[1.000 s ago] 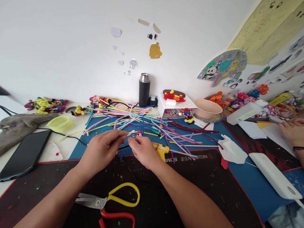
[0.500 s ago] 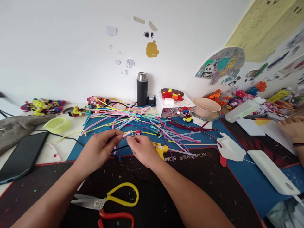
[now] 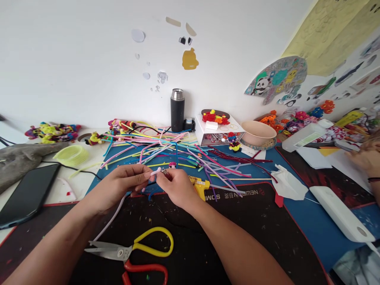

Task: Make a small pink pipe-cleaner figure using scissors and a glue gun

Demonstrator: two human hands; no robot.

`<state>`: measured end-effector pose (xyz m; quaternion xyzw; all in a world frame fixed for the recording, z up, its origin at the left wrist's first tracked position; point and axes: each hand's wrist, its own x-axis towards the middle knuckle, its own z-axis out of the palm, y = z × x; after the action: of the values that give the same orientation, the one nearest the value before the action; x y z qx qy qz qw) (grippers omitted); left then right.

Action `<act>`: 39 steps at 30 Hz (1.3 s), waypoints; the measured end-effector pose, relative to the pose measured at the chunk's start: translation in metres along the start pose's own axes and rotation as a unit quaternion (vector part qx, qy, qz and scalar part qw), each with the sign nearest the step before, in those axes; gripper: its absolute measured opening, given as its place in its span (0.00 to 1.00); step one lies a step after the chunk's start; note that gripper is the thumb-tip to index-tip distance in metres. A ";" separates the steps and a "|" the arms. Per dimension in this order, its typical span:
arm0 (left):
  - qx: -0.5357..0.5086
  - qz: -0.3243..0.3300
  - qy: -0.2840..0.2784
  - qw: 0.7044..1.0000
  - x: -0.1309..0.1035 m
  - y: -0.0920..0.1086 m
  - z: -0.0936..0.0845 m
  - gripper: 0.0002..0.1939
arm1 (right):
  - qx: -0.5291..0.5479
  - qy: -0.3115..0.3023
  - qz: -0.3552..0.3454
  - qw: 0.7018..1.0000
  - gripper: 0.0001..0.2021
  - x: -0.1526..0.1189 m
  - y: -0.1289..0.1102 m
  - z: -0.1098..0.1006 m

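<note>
My left hand is closed, pinching a pale pink-lilac pipe cleaner whose end is bent into a small loop. Its tail hangs below the hand toward the scissors' blades. Close against the loop, my right hand is closed around a small metal-tipped object; its kind is mostly hidden by the fingers. Scissors with one yellow and one red handle lie on the dark mat below both hands. Just beyond the right hand is a yellow glue gun, partly covered by it.
Many coloured pipe cleaners spread behind my hands. A black flask, a white box and a pinkish bowl stand at the back. A phone lies left, a white device right. Another person's hand is far right.
The pipe cleaner's end is now bent into a loop beside the right fingertips. Its long tail now shows under my left wrist. Both hands stay close together.
</note>
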<state>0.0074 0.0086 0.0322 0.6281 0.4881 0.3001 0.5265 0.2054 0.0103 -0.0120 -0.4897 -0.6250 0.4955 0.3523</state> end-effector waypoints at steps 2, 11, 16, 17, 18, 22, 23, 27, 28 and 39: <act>-0.043 -0.014 -0.007 0.999 -0.001 0.002 0.001 0.16 | -0.010 0.003 -0.004 1.000 0.22 -0.001 0.001 0.000; -0.036 -0.018 0.009 0.999 0.001 0.003 0.003 0.19 | 0.094 0.015 0.000 0.995 0.25 0.002 0.005 0.002; 0.007 0.034 0.061 0.998 0.005 0.000 0.002 0.23 | 0.232 -0.036 0.036 0.971 0.28 0.005 0.004 -0.001; 0.033 0.047 0.081 0.995 0.005 -0.001 0.002 0.23 | 0.249 -0.046 0.045 0.966 0.28 0.005 0.003 -0.001; 0.064 0.062 0.106 0.990 0.005 -0.003 0.003 0.23 | 0.261 -0.055 0.051 0.963 0.29 0.004 0.002 -0.002; 0.229 0.146 0.212 0.939 0.004 -0.014 0.008 0.19 | 0.280 -0.092 0.052 0.954 0.31 0.002 0.000 -0.002; 0.270 0.173 0.225 0.920 0.003 -0.016 0.009 0.17 | 0.279 -0.101 0.051 0.954 0.32 0.001 -0.001 -0.001; 0.383 0.272 0.227 0.853 0.003 -0.021 0.010 0.14 | 0.268 -0.121 0.042 0.955 0.34 0.000 0.000 0.000; 0.401 0.292 0.225 0.839 0.002 -0.021 0.010 0.13 | 0.262 -0.120 0.038 0.957 0.34 0.000 0.001 0.000; 0.524 0.421 0.209 0.710 0.002 -0.025 0.003 0.08 | 0.117 -0.017 0.032 0.993 0.27 0.001 0.010 0.005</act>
<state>0.0030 0.0091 0.0069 0.8646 0.3495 0.3106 -0.1841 0.2034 0.0097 -0.0233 -0.4565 -0.5528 0.5842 0.3806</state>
